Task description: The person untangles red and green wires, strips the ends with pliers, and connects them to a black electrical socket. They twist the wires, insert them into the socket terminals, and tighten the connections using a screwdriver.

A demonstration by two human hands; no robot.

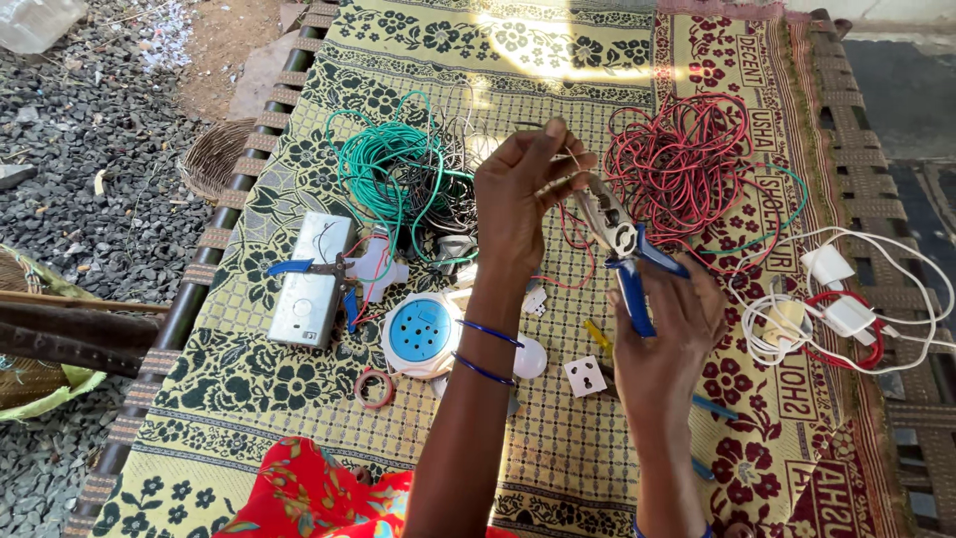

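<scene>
My left hand (pixel 518 194) is raised over the patterned cloth (pixel 558 60) and pinches the end of a thin wire (pixel 572 159) between its fingertips. My right hand (pixel 667 334) grips blue-handled pliers (pixel 619 244), whose jaws point up at the wire just below my left fingers. A tangle of red wire (pixel 682 164) lies right of the pliers. Green and black wire coils (pixel 398 169) lie to the left of my left hand.
On the cloth lie a grey metal box (pixel 309 279) with a second blue-handled tool (pixel 319 271), a round white-and-blue socket (pixel 420 334), a tape roll (pixel 374 389), a white socket piece (pixel 585 376) and white chargers with cables (pixel 836 299). Gravel and a basket (pixel 214 154) are at left.
</scene>
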